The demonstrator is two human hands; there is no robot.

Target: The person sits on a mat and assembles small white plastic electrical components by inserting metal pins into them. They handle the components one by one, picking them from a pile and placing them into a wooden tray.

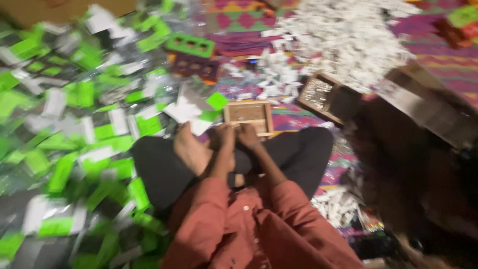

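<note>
- Person sits cross-legged on the patterned mat (448, 55), both hands brought together over the lap. Left hand (225, 137) and right hand (247, 134) look curled narrow, touching or nearly so. Frame's too blurred to say what's pinched between them, if anything.
- Small wooden tray (249, 117) sits just beyond the fingertips, touching or v. near the right hand. Could get nudged off its spot if a wrist bumps it.
- Bare foot (191, 149) rests right beside the left hand; a leg shift prob. knocks the tray or whatever's held.
- Big spread of green and white packets (79, 119) to the left, crowding the knee. Easy to slide into them & scatter or mix.
- Heap of small white pieces (348, 35) ahead, well apart. A second wooden tray (326, 97) sits near its edge, tilted; spill risk.
- Cardboard box (428, 104) on the right, close to someone's dark shape; can't tell more.
</note>
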